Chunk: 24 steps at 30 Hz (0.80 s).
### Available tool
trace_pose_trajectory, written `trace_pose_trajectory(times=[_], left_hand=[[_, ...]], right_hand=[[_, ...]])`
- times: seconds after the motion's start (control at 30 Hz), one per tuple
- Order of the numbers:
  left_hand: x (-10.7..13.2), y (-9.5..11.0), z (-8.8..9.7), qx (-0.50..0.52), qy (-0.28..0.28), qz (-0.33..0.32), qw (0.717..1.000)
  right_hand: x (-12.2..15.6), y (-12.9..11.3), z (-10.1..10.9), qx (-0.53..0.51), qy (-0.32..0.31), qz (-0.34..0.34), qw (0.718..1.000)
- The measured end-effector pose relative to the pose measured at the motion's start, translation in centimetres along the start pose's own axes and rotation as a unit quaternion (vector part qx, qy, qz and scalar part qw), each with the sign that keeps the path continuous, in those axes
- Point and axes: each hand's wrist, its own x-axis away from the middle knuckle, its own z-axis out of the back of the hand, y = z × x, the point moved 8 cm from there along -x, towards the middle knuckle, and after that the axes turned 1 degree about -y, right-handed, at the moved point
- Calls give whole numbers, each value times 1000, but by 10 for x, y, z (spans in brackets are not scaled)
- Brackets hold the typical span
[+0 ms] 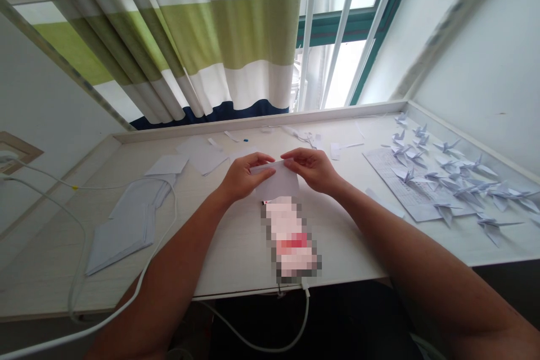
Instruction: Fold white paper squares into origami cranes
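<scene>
A white sheet of paper (pixel 279 183) is held just above the pale desk (pixel 236 247), folded over along its top edge. My left hand (pixel 244 175) pinches the left end of that fold with thumb and fingers closed on it. At the right end of the same edge, my right hand (pixel 313 167) grips it in the same way. Below the paper a phone (pixel 291 239) lies flat on the desk, its screen blurred out, with a white cable (pixel 270 343) plugged into its near end.
Several folded paper cranes (pixel 453 180) lie at the right, some on a printed sheet (pixel 411 194). A stack of white paper (pixel 122 228) and loose sheets (pixel 202 154) sit on the left, crossed by a white cord (pixel 80 236). Striped curtains (pixel 198 39) and a window stand behind.
</scene>
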Motion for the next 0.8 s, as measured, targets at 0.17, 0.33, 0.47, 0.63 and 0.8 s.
trace_pose_trajectory(times=[0.17,0.33,0.47,0.63,0.8], left_hand=[[0,-5,10,10,53,19,998],[0,-11,9,36,59,33,997],[-1,-6,2,90,41,8,995],[2,6,4,75,61,-40,995],[0,0,6,77,55,-19,995]], right_hand=[[0,-3,-1,18,-13,3,1000],[0,-3,-1,-3,4,-15,1000],[-2,3,1,-66,25,-35,997],[-2,4,3,-154,46,-39,986],[-3,-1,1,-106,19,-12,994]])
